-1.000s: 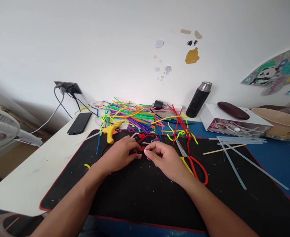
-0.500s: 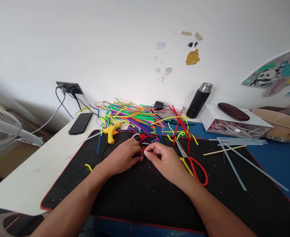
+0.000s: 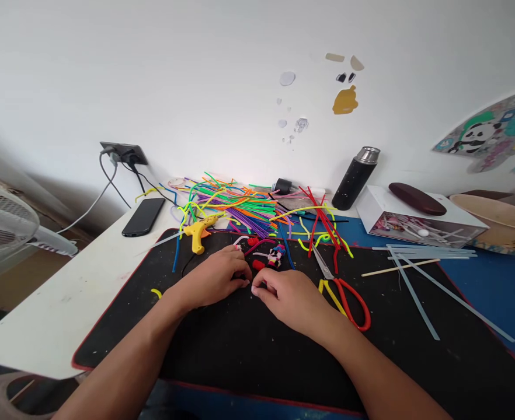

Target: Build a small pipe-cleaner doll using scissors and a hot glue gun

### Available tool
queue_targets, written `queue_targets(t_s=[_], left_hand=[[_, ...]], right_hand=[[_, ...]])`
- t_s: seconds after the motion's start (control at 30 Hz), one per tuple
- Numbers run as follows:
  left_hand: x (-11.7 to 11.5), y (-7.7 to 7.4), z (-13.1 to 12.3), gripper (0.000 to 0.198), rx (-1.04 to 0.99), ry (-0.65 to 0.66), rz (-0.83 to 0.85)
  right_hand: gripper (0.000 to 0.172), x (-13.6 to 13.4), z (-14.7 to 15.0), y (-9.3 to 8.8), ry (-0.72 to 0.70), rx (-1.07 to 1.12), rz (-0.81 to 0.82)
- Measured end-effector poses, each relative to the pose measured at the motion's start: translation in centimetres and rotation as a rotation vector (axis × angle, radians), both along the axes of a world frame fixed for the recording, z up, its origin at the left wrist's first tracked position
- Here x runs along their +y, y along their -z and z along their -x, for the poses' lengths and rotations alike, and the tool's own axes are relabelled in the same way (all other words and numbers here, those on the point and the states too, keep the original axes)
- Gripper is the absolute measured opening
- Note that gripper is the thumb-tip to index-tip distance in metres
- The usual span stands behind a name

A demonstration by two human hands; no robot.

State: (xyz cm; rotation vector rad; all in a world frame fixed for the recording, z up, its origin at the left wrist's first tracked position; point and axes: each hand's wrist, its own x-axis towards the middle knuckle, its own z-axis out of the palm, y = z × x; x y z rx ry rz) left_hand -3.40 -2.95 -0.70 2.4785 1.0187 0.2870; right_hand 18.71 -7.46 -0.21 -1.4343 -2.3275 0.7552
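On the black mat (image 3: 240, 344) my left hand (image 3: 217, 275) rests with its fingers curled and the fingertips together. Across a small gap, my right hand (image 3: 287, 291) has thumb and index finger pinched. Anything either hand holds is too small or hidden to make out. Just beyond the fingertips lies a short red fuzzy piece (image 3: 258, 265). Behind it is a small multicoloured pipe-cleaner figure (image 3: 277, 255) in blue, white, pink and black. Scissors (image 3: 345, 297) with red and yellow handles lie to the right of my right hand. A yellow glue gun (image 3: 197, 233) lies beyond my left hand.
A heap of coloured pipe cleaners (image 3: 235, 207) spreads along the wall. At the right are glue sticks (image 3: 419, 300), a wooden stick (image 3: 400, 268), a black flask (image 3: 354, 179) and a white box (image 3: 419, 219). A phone (image 3: 143, 217) and a fan (image 3: 16, 216) are at the left.
My right hand has shifted slightly down and left, uncovering the multicoloured figure and the red piece. The white bit seen at its fingertips no longer shows clearly.
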Motion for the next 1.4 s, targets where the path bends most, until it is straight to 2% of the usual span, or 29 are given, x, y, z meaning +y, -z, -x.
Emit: queue_targets(t_s=[0.2, 0.47, 0.93, 1.2, 1.4], left_hand=[[-0.03, 0.05, 0.05, 0.014, -0.016, -0.001, 0.007], [-0.38, -0.09, -0.17, 0.014, -0.012, 0.018, 0.048], [-0.34, -0.21, -0.14, 0.015, -0.031, 0.023, 0.091], [-0.35, -0.37, 0.08, 0.017, -0.013, 0.013, 0.084], [-0.49, -0.41, -0.65, 0.008, 0.011, 0.044, 0.076]], right_hand=[[0.01, -0.13, 0.01, 0.15, -0.062, -0.116, -0.034], [0.013, -0.09, 0.17, 0.19, -0.073, -0.201, -0.022], [0.016, 0.11, -0.23, 0.32, -0.06, -0.204, -0.039], [0.016, 0.18, -0.48, 0.16, -0.014, -0.024, -0.08], [0.014, 0.35, -0.12, 0.56, 0.01, 0.111, -0.079]])
